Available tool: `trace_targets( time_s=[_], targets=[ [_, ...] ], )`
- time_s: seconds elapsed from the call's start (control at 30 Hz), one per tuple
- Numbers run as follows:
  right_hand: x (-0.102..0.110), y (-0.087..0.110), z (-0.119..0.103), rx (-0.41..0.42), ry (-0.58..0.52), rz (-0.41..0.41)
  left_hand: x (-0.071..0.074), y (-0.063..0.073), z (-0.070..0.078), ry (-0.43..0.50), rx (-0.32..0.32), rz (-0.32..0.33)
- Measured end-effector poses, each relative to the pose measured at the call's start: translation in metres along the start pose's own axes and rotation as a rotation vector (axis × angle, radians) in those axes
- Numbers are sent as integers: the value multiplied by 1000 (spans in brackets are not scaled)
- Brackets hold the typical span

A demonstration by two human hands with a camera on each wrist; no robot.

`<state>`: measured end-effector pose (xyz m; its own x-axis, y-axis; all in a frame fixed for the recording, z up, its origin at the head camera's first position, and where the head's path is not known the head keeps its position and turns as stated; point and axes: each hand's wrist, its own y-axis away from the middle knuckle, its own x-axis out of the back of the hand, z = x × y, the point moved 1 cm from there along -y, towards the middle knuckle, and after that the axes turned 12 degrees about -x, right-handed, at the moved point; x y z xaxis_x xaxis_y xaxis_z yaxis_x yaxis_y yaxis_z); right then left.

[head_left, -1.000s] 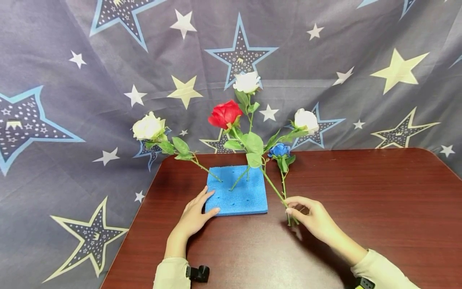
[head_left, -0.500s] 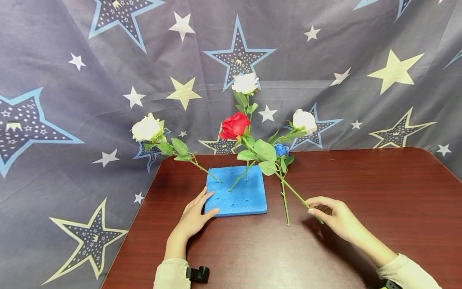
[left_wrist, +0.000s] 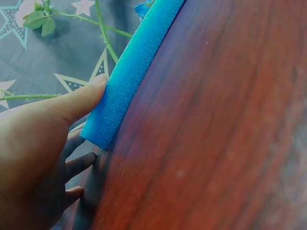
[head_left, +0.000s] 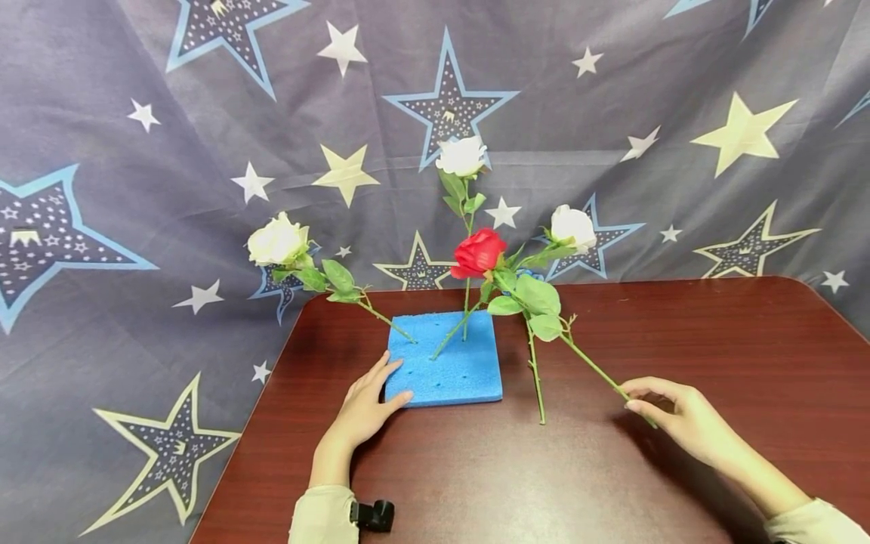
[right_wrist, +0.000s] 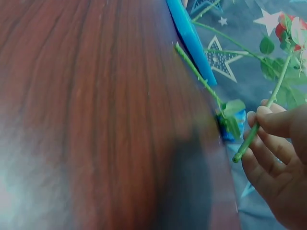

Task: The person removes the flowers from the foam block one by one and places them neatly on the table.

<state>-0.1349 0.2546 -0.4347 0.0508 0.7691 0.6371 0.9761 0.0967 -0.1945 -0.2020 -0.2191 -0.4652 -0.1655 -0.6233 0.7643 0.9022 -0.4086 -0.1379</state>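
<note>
Toward the right, my right hand (head_left: 693, 423) pinches the lower stem of a red artificial rose (head_left: 479, 253) between thumb and fingers. The stem slants up to the left, above the table; its cut end shows in the right wrist view. My left hand (head_left: 367, 404) rests at the left edge of a blue foam block (head_left: 451, 381), its thumb (left_wrist: 86, 98) touching near the front corner. Several pale roses rise from the block: a cream one (head_left: 277, 240) leaning left, a white one (head_left: 462, 156) upright and another white one (head_left: 573, 227) leaning right.
A blue rose (right_wrist: 232, 127) lies on the table right of the block, its bloom mostly hidden behind the red rose's leaves in the head view. Small holes dot the block's top. A star-patterned cloth (head_left: 578, 98) hangs behind the brown table (head_left: 714, 340).
My right hand has moved right with the red rose, carrying its stem away from the blue rose's stem. My left hand stays at the block.
</note>
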Motion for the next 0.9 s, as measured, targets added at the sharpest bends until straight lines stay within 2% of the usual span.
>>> trace_targets(
  time_s=[0.2, 0.5, 0.9],
  targets=[
    [11, 10, 14, -53, 22, -1, 0, 0, 0, -1, -14, 14],
    [29, 27, 35, -118, 41, 11, 0, -1, -3, 7, 7, -14],
    [44, 39, 58, -77, 88, 73, 1, 0, 0, 4, -9, 0]
  ],
)
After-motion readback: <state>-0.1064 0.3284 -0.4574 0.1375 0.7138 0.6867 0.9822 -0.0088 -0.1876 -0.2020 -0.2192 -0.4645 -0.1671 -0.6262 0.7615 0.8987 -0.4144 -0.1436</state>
